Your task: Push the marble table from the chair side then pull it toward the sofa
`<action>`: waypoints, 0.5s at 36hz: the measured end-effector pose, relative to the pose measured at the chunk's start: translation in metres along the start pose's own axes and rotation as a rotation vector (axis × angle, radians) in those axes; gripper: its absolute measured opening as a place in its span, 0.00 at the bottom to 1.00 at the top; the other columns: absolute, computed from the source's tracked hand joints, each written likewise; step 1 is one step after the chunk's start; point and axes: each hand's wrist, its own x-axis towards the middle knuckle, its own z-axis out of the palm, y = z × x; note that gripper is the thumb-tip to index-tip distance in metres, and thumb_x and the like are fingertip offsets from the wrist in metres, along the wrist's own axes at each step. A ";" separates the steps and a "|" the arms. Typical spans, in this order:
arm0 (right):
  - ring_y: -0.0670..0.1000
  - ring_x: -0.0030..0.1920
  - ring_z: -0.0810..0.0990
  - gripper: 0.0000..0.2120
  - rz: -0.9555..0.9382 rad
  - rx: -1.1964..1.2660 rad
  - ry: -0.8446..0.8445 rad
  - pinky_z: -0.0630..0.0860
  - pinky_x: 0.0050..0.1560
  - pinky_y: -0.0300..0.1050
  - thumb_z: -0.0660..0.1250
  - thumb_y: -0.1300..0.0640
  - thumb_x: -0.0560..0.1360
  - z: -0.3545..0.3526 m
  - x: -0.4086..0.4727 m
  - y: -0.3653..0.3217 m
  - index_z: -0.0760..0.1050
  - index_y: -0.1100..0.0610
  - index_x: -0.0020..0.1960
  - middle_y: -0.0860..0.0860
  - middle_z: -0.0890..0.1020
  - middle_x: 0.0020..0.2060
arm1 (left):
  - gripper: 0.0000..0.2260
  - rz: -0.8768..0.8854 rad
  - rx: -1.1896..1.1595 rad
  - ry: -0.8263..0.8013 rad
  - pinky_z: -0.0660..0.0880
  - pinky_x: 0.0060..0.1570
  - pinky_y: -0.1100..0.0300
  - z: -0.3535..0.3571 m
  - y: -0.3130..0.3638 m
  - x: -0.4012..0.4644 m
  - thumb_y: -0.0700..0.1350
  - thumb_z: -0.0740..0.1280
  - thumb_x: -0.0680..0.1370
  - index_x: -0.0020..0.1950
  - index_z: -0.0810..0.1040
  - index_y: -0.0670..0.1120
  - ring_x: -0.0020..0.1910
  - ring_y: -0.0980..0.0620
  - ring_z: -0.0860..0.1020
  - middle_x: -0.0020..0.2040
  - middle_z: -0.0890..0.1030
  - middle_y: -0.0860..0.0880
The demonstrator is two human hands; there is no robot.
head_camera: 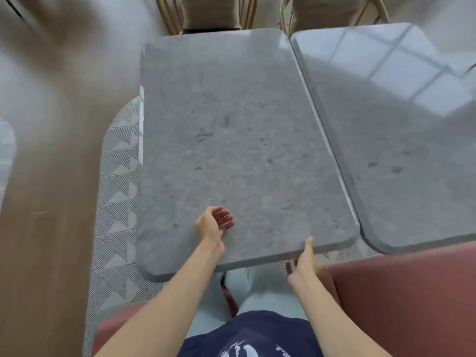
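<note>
The grey marble table [231,140] stands in front of me, its near edge over my knees. My left hand [213,225] is on the tabletop just inside that near edge, set on its side with the fingers curled and apart, holding nothing. My right hand [306,258] grips the near edge close to the right corner, thumb on top and fingers hidden underneath. A chair [211,14] with a tan cushion sits at the table's far end. I am seated on the pink sofa [401,292].
A second marble table [412,150] stands right beside the first on the right, a thin gap between them, with another chair [332,14] behind it. A patterned rug [116,202] lies under the tables. A blurred brown shape [51,150] fills the left side.
</note>
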 end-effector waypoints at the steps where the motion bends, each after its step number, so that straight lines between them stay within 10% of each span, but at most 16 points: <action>1: 0.56 0.51 0.80 0.32 0.062 0.083 -0.146 0.79 0.52 0.52 0.72 0.33 0.70 -0.003 0.005 0.002 0.75 0.57 0.61 0.55 0.80 0.55 | 0.08 0.026 -0.025 0.060 0.76 0.24 0.60 -0.007 -0.008 -0.004 0.37 0.61 0.77 0.38 0.77 0.40 0.22 0.50 0.77 0.27 0.78 0.45; 10: 0.59 0.58 0.81 0.29 0.154 0.293 -0.605 0.74 0.66 0.55 0.68 0.40 0.75 -0.003 0.022 0.013 0.75 0.58 0.69 0.59 0.81 0.62 | 0.14 -0.094 -0.138 0.446 0.68 0.21 0.61 -0.068 -0.088 -0.050 0.50 0.66 0.75 0.34 0.71 0.43 0.15 0.51 0.69 0.24 0.72 0.46; 18: 0.61 0.64 0.79 0.30 0.133 0.301 -0.632 0.75 0.65 0.56 0.68 0.42 0.76 -0.004 0.018 0.015 0.73 0.59 0.71 0.60 0.80 0.64 | 0.36 -0.201 -0.463 0.052 0.74 0.65 0.48 -0.054 -0.097 -0.045 0.67 0.71 0.70 0.68 0.74 0.45 0.60 0.44 0.77 0.60 0.78 0.44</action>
